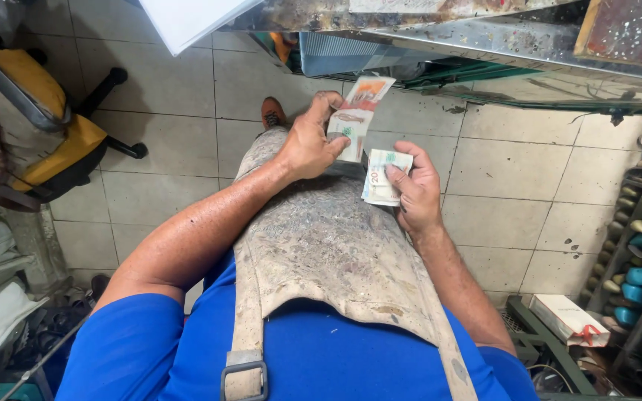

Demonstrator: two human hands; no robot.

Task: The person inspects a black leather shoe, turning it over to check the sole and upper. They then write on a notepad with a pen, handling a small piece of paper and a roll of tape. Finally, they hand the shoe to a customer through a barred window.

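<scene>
Pinching one banknote (356,115) in the left hand (307,145), right hand (414,189) clamps a folded wad (382,177) — open floor (514,171) beyond.

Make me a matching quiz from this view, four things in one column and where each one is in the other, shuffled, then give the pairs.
Things:
1. single banknote
2. folded banknotes
3. yellow chair
4. white box

Places:
A. on the rack at lower right
B. in the left hand
C. on the tiled floor at upper left
D. in the right hand

Pairs: 1-B, 2-D, 3-C, 4-A
</scene>
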